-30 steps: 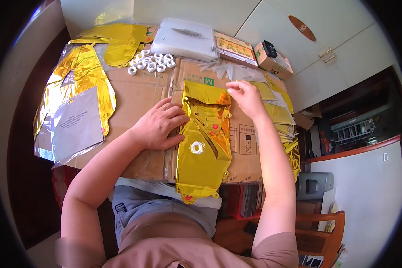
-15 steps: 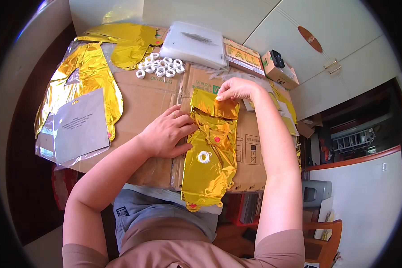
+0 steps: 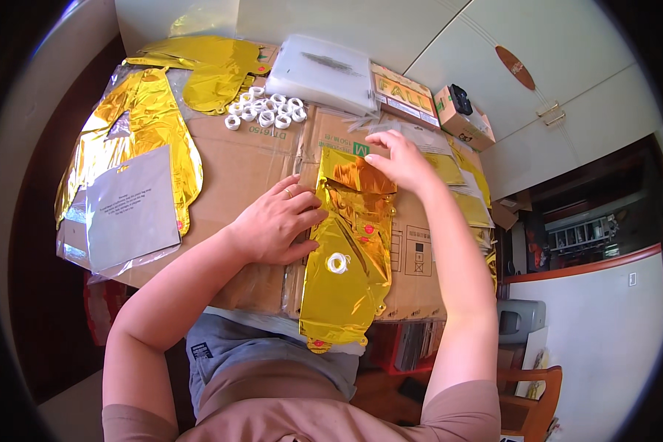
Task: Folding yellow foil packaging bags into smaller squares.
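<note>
A folded gold foil balloon [image 3: 346, 295] lies lengthwise in front of me on the cardboard, its near end reaching past the front edge. On it rests a small white ribbon roll [image 3: 337, 263]. My left hand [image 3: 276, 225] lies at the balloon's left edge, fingers loosely bent and apart, the tips touching the foil. At the far right corner of the balloon is my right hand [image 3: 405, 163], thumb and forefinger apart with nothing visible between them. The far part of the foil lies folded over in a flat flap.
Several white ribbon rolls [image 3: 265, 110] sit beyond my left hand. More gold foil balloons [image 3: 173, 147] lie at left, beside a grey printed sheet [image 3: 132, 206]. At the back are a stack of clear plastic bags [image 3: 320, 74] and small boxes [image 3: 464, 121]. Flattened cardboard [image 3: 228, 169] covers the table.
My right hand has let go of the foil flap and moved slightly right, its fingers now spread. The flap lies flatter. My left hand stays at the left edge.
</note>
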Available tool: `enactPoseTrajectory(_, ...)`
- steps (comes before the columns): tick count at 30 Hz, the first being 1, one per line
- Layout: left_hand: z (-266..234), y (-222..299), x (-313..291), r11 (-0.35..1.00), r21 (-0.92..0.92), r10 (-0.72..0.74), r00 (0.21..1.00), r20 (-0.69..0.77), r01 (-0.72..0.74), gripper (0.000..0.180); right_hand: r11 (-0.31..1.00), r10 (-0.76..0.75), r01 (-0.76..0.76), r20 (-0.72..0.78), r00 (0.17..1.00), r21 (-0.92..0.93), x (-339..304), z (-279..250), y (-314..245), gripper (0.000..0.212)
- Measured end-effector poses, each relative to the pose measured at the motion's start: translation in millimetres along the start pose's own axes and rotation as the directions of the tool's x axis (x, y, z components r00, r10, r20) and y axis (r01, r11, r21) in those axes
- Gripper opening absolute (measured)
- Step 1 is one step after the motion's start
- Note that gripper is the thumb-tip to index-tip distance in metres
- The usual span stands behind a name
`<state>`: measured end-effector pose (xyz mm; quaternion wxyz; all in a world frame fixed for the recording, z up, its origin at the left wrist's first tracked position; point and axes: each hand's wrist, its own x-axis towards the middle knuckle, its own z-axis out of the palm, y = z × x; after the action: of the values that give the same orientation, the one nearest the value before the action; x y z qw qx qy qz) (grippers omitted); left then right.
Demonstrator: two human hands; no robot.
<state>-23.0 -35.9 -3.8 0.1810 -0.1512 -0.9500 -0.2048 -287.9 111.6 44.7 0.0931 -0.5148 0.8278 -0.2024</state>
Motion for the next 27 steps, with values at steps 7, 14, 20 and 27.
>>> enactPoseTrajectory(7, -0.8, 0.9, 2.1, 1.000, 0.002, 0.003, 1.000, -0.012, -0.003, 0.051, 0.955, -0.115, 0.099, -0.041, 0.993, -0.280, -60.3, 58.0, -23.9, 0.068)
enactPoseTrajectory(14, -0.7, 2.2, 3.7, 1.000, 0.007, 0.006, 1.000, -0.006, -0.006, 0.052, 0.952, -0.113, 0.097, -0.040, 0.993, -0.292, -63.9, 71.6, -14.5, 0.071)
enactPoseTrajectory(20, -3.8, -0.4, 5.3, 0.996, -0.086, -0.023, 0.995, -0.092, 0.015, 0.039, 0.948, -0.098, 0.081, -0.039, 0.994, -0.307, -63.7, 75.0, -14.3, 0.071)
enactPoseTrajectory(27, -5.6, -11.0, 49.9, 0.987, -0.129, -0.122, 0.969, -0.213, 0.095, 0.035, 0.954, -0.069, 0.054, -0.040, 0.997, -0.294, -64.5, 73.3, -19.7, 0.071)
